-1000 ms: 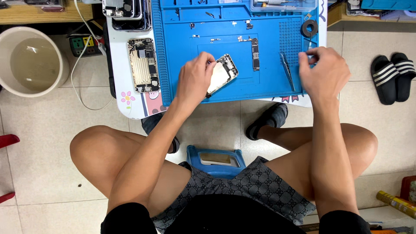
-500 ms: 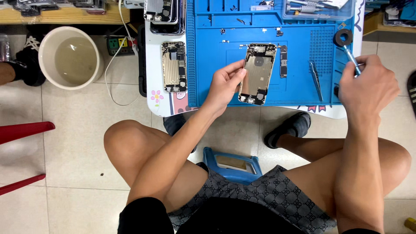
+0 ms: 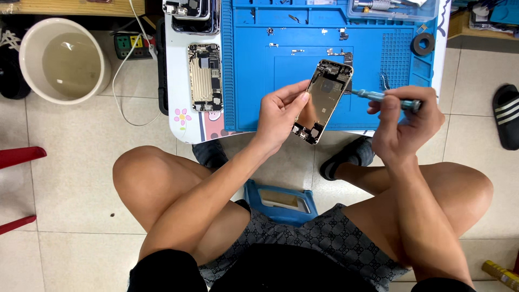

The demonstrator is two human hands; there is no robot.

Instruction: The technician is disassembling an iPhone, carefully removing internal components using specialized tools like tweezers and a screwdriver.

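A low white table (image 3: 184,121) carries a blue work mat (image 3: 254,81), which lies beyond both hands. Left of the left hand (image 3: 278,116), an opened phone body (image 3: 205,77) rests on the bare tabletop. Beyond the right hand (image 3: 403,121), a dark tape roll (image 3: 423,44) and a clear tool tray (image 3: 392,10) sit on the mat.

Head camera, looking straight down, near blue mat (image 3: 270,86).
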